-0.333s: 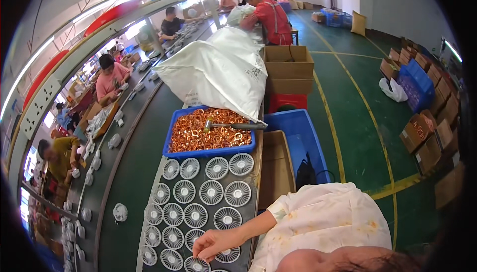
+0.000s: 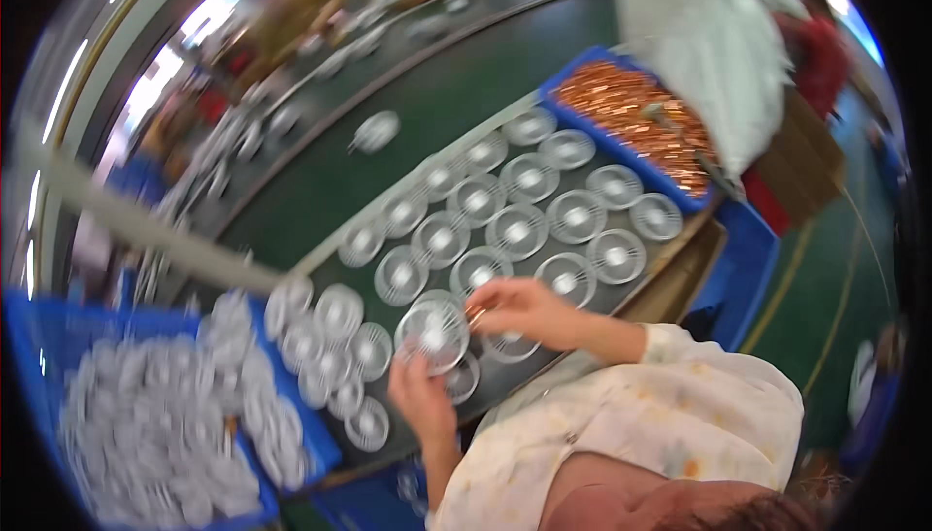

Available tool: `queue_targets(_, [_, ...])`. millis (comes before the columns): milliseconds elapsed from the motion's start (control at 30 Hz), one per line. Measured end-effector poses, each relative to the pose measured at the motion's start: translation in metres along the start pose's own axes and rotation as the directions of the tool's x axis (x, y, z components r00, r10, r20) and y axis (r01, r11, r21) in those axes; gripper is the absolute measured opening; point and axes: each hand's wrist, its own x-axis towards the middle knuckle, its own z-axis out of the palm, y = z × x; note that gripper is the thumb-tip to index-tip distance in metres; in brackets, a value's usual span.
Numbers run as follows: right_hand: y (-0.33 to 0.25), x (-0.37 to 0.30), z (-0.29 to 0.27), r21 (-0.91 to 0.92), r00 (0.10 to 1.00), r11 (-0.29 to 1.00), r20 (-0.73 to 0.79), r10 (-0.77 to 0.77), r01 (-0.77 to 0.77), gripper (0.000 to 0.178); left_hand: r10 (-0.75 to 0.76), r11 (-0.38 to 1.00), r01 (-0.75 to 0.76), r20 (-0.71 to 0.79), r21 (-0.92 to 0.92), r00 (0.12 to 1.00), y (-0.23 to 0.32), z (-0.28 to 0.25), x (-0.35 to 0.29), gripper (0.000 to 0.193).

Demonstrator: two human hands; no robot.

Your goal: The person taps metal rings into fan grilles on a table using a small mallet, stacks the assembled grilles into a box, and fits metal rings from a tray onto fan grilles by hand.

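My left hand (image 2: pixel 424 400) grips the edge of a round white slotted cover (image 2: pixel 434 334), raised over the work surface. Close to its right side, my right hand (image 2: pixel 534 313) pinches a small copper-coloured ring (image 2: pixel 475 315); blur hides whether more than one ring is in the fingers. Rows of similar slotted covers (image 2: pixel 517 231) lie flat beyond and beside both hands. Past these rows stands a blue tray (image 2: pixel 621 151) full of copper-coloured rings (image 2: pixel 621 104), with a hammer (image 2: pixel 670 128) lying across them.
Blue bins (image 2: pixel 303 424) heaped with white covers stand at the lower left, with loose covers (image 2: pixel 340 313) piled beside them. One white part (image 2: pixel 377 130) sits on the green belt (image 2: pixel 320 157). A white sack (image 2: pixel 699 55), cardboard box (image 2: pixel 801 148) and blue crate (image 2: pixel 748 259) are at the right.
The view has swung left, bringing the bins in. My left hand has appeared, holding a cover. My right hand, earlier low over the rows, is now beside that cover with copper showing in its fingers.
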Motion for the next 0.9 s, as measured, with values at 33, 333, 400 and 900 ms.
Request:
queue_targets(33, [0.003, 0.001, 0.000, 0.119, 1.000, 0.992, -0.002, 0.028, -0.028, 0.029, -0.168, 0.930, 0.160, 0.005, -0.332, 0.986, 0.016, 0.011, -0.002, 0.029])
queue_targets(333, [0.000, 0.005, 0.017, 0.108, 0.989, 0.986, 0.083, 0.119, -0.128, 0.032, -0.150, 0.910, 0.139, 0.003, -0.392, 0.989, 0.012, -0.003, -0.010, 0.027])
queue_targets(400, [0.000, 0.004, 0.019, 0.078, 0.988, 0.988, 0.079, 0.130, -0.136, 0.032, -0.157, 0.902, 0.161, 0.043, -0.400, 0.987, 0.006, -0.007, -0.010, 0.027])
queue_targets(900, [-0.011, 0.008, 0.050, -0.562, 0.938, 0.752, 0.180, -0.295, 0.344, 0.024, -0.211, 0.871, 0.221, 0.071, -0.440, 0.975, -0.004, 0.000, -0.014, 0.024])
